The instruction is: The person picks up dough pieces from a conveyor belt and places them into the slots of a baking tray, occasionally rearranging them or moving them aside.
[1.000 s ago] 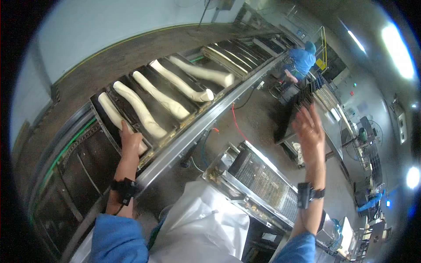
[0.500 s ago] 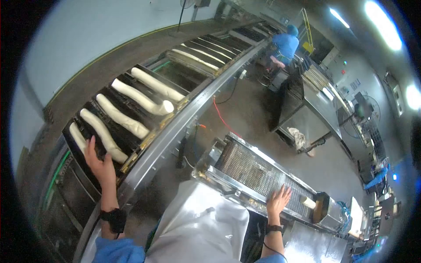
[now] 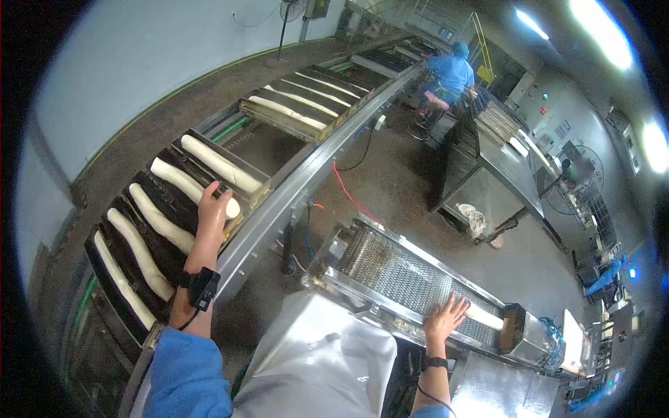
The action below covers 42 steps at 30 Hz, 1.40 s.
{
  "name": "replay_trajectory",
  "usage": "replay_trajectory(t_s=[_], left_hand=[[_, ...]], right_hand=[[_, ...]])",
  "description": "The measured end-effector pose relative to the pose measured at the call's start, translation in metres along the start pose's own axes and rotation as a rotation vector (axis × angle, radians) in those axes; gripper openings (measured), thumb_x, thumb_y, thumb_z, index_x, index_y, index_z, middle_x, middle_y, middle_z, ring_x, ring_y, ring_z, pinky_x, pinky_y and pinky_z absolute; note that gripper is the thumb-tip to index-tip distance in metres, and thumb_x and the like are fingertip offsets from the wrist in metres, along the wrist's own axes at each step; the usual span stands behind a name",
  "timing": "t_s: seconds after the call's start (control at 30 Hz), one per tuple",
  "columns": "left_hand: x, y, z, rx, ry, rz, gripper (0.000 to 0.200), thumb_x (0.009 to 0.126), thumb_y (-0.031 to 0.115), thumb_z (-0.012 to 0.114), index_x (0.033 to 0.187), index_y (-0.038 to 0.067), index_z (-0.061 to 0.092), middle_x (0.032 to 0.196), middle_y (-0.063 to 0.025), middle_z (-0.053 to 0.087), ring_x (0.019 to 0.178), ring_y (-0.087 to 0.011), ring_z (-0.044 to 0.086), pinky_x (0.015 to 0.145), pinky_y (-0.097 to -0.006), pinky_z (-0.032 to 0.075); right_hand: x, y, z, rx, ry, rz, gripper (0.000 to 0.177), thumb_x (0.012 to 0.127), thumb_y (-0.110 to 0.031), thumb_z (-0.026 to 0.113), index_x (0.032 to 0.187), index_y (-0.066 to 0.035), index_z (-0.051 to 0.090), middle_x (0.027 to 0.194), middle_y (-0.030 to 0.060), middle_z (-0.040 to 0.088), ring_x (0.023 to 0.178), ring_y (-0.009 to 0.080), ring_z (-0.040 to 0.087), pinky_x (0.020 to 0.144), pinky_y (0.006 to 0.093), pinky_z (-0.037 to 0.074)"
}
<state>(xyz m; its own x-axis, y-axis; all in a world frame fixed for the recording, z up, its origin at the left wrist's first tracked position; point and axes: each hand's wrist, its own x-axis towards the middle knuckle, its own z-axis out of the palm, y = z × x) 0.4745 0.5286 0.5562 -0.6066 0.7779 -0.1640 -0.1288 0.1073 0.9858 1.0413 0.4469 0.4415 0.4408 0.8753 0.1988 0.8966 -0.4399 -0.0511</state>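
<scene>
Long pale dough rolls lie side by side in dark trays [image 3: 124,244] on the conveyor at the left. My left hand [image 3: 213,206] is at the near end of one dough roll [image 3: 182,182], its thumb and fingers apart around that end. Whether it presses on the dough I cannot tell. Over the metal mesh belt [image 3: 397,268] my right hand [image 3: 446,319] is spread, fingers beside a dough piece [image 3: 484,317] that reaches into the metal outlet [image 3: 523,333].
A person in blue [image 3: 449,75] sits farther up the conveyor rail [image 3: 306,167]. Right of them stands a metal table [image 3: 491,181] with a cloth [image 3: 474,219] below. A fan [image 3: 582,171] is at the right.
My left hand has moved up and right, from the nearest rolls to a farther one. The trays have shifted toward the lower left. More of the dough piece shows on the mesh belt.
</scene>
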Motion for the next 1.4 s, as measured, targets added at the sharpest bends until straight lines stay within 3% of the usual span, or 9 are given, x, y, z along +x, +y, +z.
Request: replay_trajectory(t_s=[0.23,0.33,0.47,0.67,0.83,0.9,1.03,1.3,1.4], left_hand=[[0.023,-0.025,-0.001,-0.1,0.093,0.205,0.061,0.076,-0.013,0.056,0.133,0.006,0.052,0.142,-0.021,0.042,0.135,-0.0331,0.038,0.111,-0.0408,0.029],[0.022,-0.027,-0.009,0.792,0.31,0.422,0.073,0.069,-0.014,0.057,0.133,0.019,0.054,0.148,-0.0263,0.031,0.139,-0.0413,0.025,0.115,-0.0464,0.023],[0.024,-0.027,-0.001,0.96,0.422,0.325,0.079,0.069,-0.012,0.059,0.141,0.017,0.046,0.148,-0.025,0.031,0.139,-0.04,0.028,0.113,-0.0484,0.024],[0.041,-0.016,-0.031,-0.279,0.553,-0.282,0.067,0.08,0.011,0.066,0.139,-0.006,0.04,0.131,-0.02,0.052,0.111,-0.0295,0.057,0.095,-0.0342,0.044],[0.039,-0.015,-0.025,-0.389,0.572,0.195,0.048,0.084,0.016,0.065,0.124,-0.008,0.052,0.114,-0.0138,0.058,0.102,-0.0257,0.058,0.096,-0.0344,0.042],[0.031,-0.031,-0.008,0.449,0.895,0.516,0.05,0.08,0.01,0.066,0.128,-0.001,0.053,0.122,-0.0153,0.053,0.114,-0.0302,0.05,0.101,-0.0383,0.038],[-0.008,0.025,0.079,0.819,0.447,1.017,0.049,0.075,-0.001,0.063,0.123,0.001,0.056,0.122,-0.0141,0.055,0.118,-0.0319,0.05,0.102,-0.043,0.039],[0.062,-0.038,0.192,0.867,-0.579,0.876,0.034,0.075,-0.002,0.058,0.107,0.003,0.067,0.126,-0.017,0.058,0.124,-0.0359,0.049,0.107,-0.0437,0.039],[0.088,-0.051,0.226,0.997,-0.614,1.019,0.034,0.076,-0.001,0.057,0.108,0.002,0.068,0.131,-0.0186,0.055,0.128,-0.0348,0.047,0.108,-0.043,0.039]], right_hand=[[0.042,0.004,0.008,-0.031,0.065,-0.081,0.071,0.085,-0.015,0.057,0.15,-0.013,0.028,0.159,0.0188,0.015,0.147,0.0391,0.011,0.116,0.0573,0.014],[0.055,-0.003,0.005,0.044,0.061,-0.103,0.074,0.084,-0.016,0.057,0.151,-0.014,0.026,0.159,0.0155,0.018,0.147,0.0384,0.014,0.114,0.0596,0.016],[0.085,-0.002,0.006,0.047,0.043,-0.095,0.074,0.086,-0.017,0.057,0.152,-0.015,0.023,0.158,0.0108,0.024,0.147,0.0359,0.017,0.113,0.0615,0.018],[0.129,-0.011,0.01,0.037,0.03,-0.119,0.061,0.086,-0.019,0.059,0.143,-0.013,0.037,0.148,0.0096,0.039,0.143,0.0319,0.026,0.112,0.0624,0.02],[0.157,-0.037,0.007,-0.01,0.035,-0.163,0.049,0.084,-0.016,0.061,0.131,-0.01,0.047,0.136,0.0101,0.049,0.136,0.0298,0.036,0.111,0.0641,0.021],[0.162,-0.052,0.001,-0.023,0.004,-0.201,0.046,0.082,-0.012,0.062,0.126,-0.01,0.049,0.129,0.0111,0.052,0.131,0.0299,0.041,0.111,0.0654,0.02],[0.178,-0.087,-0.017,-0.031,-0.022,-0.252,0.035,0.076,-0.006,0.062,0.111,-0.008,0.059,0.116,0.015,0.059,0.12,0.0333,0.05,0.111,0.0539,0.026],[0.23,-0.063,-0.019,0.365,-0.146,-0.415,0.042,0.066,-0.001,0.07,0.108,-0.001,0.06,0.101,0.0168,0.063,0.1,0.0354,0.06,0.087,0.0432,0.049],[0.22,-0.01,-0.064,1.485,-0.084,0.182,0.027,0.072,-0.003,0.069,0.098,-0.004,0.064,0.093,0.0027,0.06,0.075,0.0213,0.057,0.067,0.0357,0.051]])
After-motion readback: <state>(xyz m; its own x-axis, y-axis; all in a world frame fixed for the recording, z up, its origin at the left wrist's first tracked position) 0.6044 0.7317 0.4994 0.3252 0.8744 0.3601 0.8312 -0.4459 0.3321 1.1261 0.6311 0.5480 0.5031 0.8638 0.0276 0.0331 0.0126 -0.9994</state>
